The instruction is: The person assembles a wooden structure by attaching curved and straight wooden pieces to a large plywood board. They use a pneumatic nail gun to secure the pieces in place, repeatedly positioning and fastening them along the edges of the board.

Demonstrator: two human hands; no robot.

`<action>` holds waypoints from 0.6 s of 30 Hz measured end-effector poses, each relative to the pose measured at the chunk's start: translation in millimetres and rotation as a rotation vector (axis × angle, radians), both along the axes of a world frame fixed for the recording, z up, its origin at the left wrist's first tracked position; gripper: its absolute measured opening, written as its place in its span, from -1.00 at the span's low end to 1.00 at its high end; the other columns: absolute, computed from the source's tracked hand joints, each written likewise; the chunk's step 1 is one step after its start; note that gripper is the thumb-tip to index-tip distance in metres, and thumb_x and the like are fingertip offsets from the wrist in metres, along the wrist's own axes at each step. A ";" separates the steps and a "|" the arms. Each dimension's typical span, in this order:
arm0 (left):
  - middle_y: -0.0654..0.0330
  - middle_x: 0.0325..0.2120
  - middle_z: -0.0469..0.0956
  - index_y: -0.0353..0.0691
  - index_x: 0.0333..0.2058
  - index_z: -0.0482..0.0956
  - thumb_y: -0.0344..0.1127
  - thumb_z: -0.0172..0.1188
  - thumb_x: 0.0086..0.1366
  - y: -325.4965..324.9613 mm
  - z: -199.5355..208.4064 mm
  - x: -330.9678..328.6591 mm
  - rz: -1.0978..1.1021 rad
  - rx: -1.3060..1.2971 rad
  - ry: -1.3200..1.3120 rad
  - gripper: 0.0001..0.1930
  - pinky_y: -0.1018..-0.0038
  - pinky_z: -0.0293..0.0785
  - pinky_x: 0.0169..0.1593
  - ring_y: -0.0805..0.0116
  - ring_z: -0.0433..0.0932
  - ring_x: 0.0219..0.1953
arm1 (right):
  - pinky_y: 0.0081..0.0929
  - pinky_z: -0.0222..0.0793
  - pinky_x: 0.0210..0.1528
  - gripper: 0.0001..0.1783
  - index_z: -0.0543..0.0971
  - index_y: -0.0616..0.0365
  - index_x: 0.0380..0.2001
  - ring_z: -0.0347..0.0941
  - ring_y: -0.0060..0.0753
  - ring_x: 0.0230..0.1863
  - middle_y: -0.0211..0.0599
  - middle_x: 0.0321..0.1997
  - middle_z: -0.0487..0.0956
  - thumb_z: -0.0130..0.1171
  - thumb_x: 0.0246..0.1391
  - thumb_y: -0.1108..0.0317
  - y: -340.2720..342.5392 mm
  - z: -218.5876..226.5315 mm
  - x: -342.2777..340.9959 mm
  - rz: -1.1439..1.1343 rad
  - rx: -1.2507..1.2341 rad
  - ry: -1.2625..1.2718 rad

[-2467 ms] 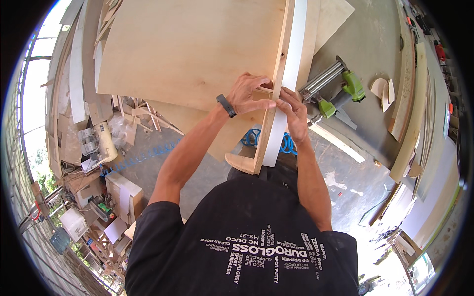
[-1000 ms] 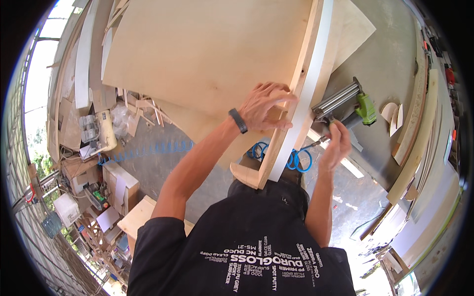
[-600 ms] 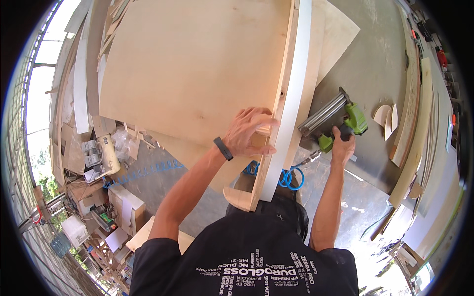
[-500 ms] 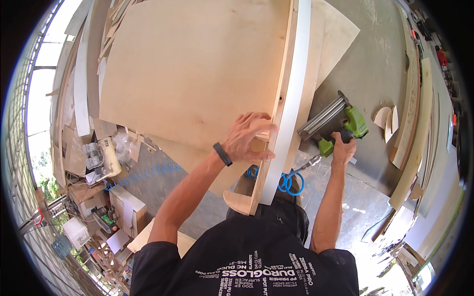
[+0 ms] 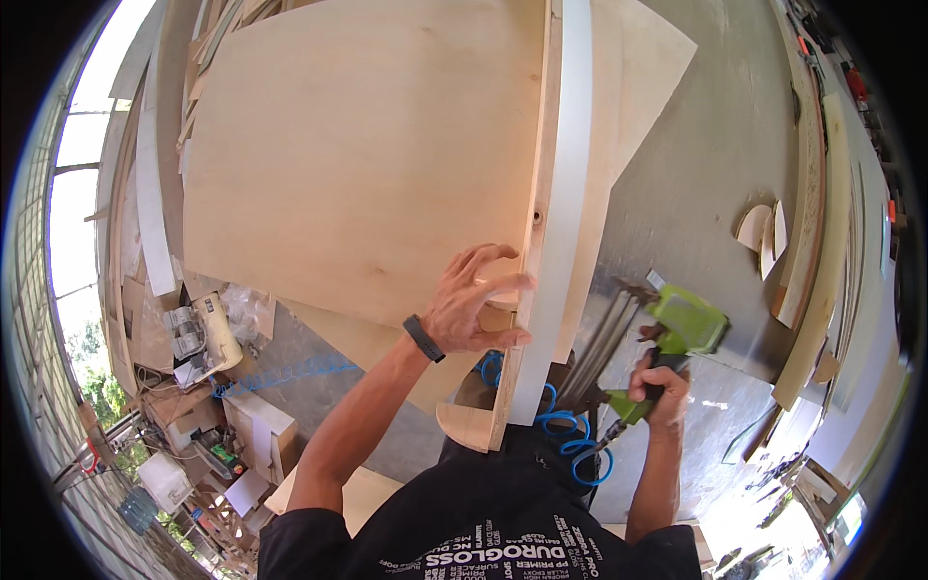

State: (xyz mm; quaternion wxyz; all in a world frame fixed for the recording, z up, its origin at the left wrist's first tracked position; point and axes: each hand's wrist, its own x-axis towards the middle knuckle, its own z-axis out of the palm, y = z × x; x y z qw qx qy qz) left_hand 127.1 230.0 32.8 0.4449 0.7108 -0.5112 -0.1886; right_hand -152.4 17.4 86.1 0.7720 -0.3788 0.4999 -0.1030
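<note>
Head view: the left hand [image 5: 471, 307] rests fingers spread against the plywood panel [image 5: 367, 164], fingertips touching the white edge strip [image 5: 561, 193] that runs down the panel's right side, thumb pressed to the strip lower down. Right of the strip, the right hand [image 5: 657, 382] is closed around the grip of a green nail gun [image 5: 677, 329], near the strip. A blue coiled hose [image 5: 570, 435] hangs below the gun.
</note>
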 end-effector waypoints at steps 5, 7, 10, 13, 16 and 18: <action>-0.03 0.13 0.51 0.08 0.11 0.62 0.20 0.59 0.01 -0.1 -3.8 1.3 -0.015 -0.013 -0.034 -0.29 0.05 0.45 0.10 -0.10 0.48 0.15 | -0.49 0.29 -0.65 -0.27 0.50 0.48 0.13 0.35 -0.42 -0.74 -0.27 -0.62 0.47 0.20 -0.26 0.48 19.8 -11.5 21.2 0.209 0.166 0.020; -0.03 0.13 0.51 0.08 0.11 0.62 0.21 0.59 0.01 0.1 -4.7 1.8 -0.014 -0.016 -0.040 -0.29 0.05 0.45 0.09 -0.10 0.48 0.15 | -0.51 0.30 -0.64 -0.29 0.51 0.49 0.12 0.35 -0.43 -0.74 -0.28 -0.61 0.48 0.19 -0.24 0.49 26.2 -15.4 26.8 0.250 0.162 0.009; -0.01 0.11 0.51 0.08 0.12 0.61 0.21 0.59 0.01 -0.9 -2.7 1.2 0.000 -0.022 -0.040 -0.28 0.05 0.45 0.09 -0.08 0.49 0.11 | -0.52 0.33 -0.61 -0.39 0.55 0.48 0.07 0.38 -0.44 -0.71 -0.28 -0.60 0.49 0.18 -0.17 0.53 31.6 -19.2 28.9 0.262 0.180 -0.009; 0.00 0.03 0.50 0.14 0.12 0.60 0.20 0.56 0.04 -3.1 -0.8 1.3 0.003 -0.011 -0.002 -0.31 0.05 0.46 0.08 -0.10 0.51 0.00 | -0.50 0.36 -0.60 -0.48 0.60 0.46 0.02 0.44 -0.42 -0.67 -0.26 -0.56 0.53 0.20 -0.11 0.59 29.6 -23.9 26.2 0.233 0.239 -0.030; 0.04 -0.01 0.50 0.15 0.12 0.59 0.20 0.56 0.04 -2.8 -0.9 1.3 -0.003 0.002 -0.004 -0.31 0.08 0.47 0.03 -0.05 0.51 -0.07 | -0.50 0.37 -0.59 -0.49 0.60 0.47 0.01 0.44 -0.42 -0.67 -0.26 -0.57 0.52 0.20 -0.11 0.59 30.5 -27.4 24.5 0.231 0.241 -0.028; 0.07 -0.01 0.51 0.08 0.11 0.60 0.19 0.60 -0.01 -2.6 -1.2 1.9 -0.012 0.021 0.002 -0.28 0.12 0.47 0.04 0.05 0.50 -0.10 | -0.49 0.37 -0.59 -0.50 0.59 0.48 0.01 0.43 -0.42 -0.67 -0.26 -0.57 0.52 0.20 -0.11 0.59 31.5 -24.8 25.9 0.233 0.232 -0.016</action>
